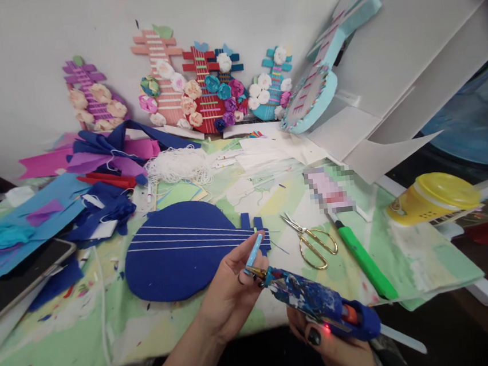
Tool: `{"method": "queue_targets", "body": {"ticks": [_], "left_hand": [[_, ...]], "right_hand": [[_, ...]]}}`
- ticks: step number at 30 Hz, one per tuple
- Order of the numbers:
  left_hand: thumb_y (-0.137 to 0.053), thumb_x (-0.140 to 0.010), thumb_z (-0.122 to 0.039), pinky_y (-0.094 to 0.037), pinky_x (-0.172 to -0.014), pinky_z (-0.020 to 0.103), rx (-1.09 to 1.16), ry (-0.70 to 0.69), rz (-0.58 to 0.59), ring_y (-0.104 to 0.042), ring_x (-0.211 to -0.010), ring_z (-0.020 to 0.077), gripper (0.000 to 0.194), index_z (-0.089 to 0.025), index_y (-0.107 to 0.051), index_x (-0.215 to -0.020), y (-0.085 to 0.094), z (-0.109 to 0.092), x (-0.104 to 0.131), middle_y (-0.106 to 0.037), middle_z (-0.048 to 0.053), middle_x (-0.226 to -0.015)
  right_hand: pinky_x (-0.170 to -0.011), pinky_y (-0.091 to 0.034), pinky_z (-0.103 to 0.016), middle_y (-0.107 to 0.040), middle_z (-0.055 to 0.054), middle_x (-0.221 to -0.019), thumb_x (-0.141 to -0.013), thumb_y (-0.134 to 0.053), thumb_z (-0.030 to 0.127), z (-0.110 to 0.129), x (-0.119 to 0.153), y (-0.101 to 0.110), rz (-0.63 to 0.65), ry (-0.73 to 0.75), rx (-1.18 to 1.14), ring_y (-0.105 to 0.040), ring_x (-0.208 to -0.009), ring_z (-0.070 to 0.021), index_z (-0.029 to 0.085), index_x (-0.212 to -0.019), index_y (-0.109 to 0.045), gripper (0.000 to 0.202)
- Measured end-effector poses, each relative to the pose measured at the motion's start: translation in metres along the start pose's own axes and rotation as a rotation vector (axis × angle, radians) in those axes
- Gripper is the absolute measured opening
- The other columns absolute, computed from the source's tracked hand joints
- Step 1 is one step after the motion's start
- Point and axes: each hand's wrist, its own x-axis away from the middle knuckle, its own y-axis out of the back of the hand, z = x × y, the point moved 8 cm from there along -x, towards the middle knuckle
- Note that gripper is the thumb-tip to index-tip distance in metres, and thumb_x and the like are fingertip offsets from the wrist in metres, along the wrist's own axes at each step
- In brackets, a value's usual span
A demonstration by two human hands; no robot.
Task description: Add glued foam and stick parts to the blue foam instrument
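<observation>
My left hand [232, 285] pinches a small light blue strip [254, 250] with its fingers closed. In my right hand [328, 339] is a blue, paint-smeared hot glue gun [311, 300], with a glue stick [403, 337] sticking out of its back and a red light glowing. The gun's nozzle points left and meets the lower end of the strip, or nearly so; I cannot tell which. Beyond my left hand lies a dark blue lute-shaped piece [175, 273] with white strings along it; the hand partly hides its neck.
Gold-handled scissors [313, 245] and a green cutter [366, 260] lie to the right, near a yellow-lidded cup [433, 198]. White string [177, 166] and coloured scraps [111, 149] are piled behind. Several flower-decorated lutes [208, 106] lean on the wall. A phone [24, 279] rests at left.
</observation>
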Motion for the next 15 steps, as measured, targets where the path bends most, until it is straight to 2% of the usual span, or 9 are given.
{"method": "queue_targets", "body": {"ticks": [3,7,12,15], "left_hand": [[-0.084,-0.052,-0.035,-0.027,-0.055,0.021,0.002,-0.008,-0.004,-0.029,-0.06,0.0083,0.062,-0.019,-0.064,-0.109,-0.0006,-0.0006,-0.0001,-0.032,-0.006,-0.061],[-0.082,-0.055,-0.037,-0.027,-0.055,0.021,0.006,-0.019,0.004,-0.03,-0.061,0.0088,0.061,-0.019,-0.064,-0.11,-0.0027,-0.0021,0.0001,-0.031,-0.005,-0.063],[-0.082,-0.054,-0.038,-0.029,-0.056,0.022,0.005,-0.014,-0.007,-0.032,-0.062,0.0092,0.062,-0.019,-0.064,-0.11,-0.0038,-0.0021,0.0011,-0.031,-0.005,-0.064],[-0.082,-0.054,-0.037,-0.031,-0.059,0.022,-0.001,-0.008,-0.028,-0.035,-0.065,0.0099,0.061,-0.019,-0.064,-0.11,-0.0018,-0.0012,0.002,-0.035,-0.004,-0.065]], "right_hand": [[-0.075,-0.05,-0.047,-0.069,-0.007,-0.081,-0.056,-0.08,0.033,0.0001,0.0007,-0.0015,0.007,-0.015,-0.014,-0.064,-0.076,-0.0267,0.023,-0.09,-0.069,0.037],[-0.074,-0.05,-0.047,-0.069,-0.009,-0.081,-0.054,-0.08,0.038,-0.0004,-0.0006,-0.0025,0.029,-0.018,-0.004,-0.063,-0.077,-0.0288,0.022,-0.092,-0.068,0.043],[-0.075,-0.05,-0.046,-0.07,-0.007,-0.08,-0.055,-0.08,0.034,-0.0003,0.0009,-0.0023,0.003,-0.039,-0.029,-0.063,-0.075,-0.0268,0.023,-0.095,-0.068,0.044],[-0.071,-0.051,-0.041,-0.07,-0.006,-0.078,-0.054,-0.081,0.03,-0.0044,0.0031,0.0014,-0.053,-0.094,-0.067,-0.063,-0.072,-0.024,0.022,-0.092,-0.069,0.041]]}}
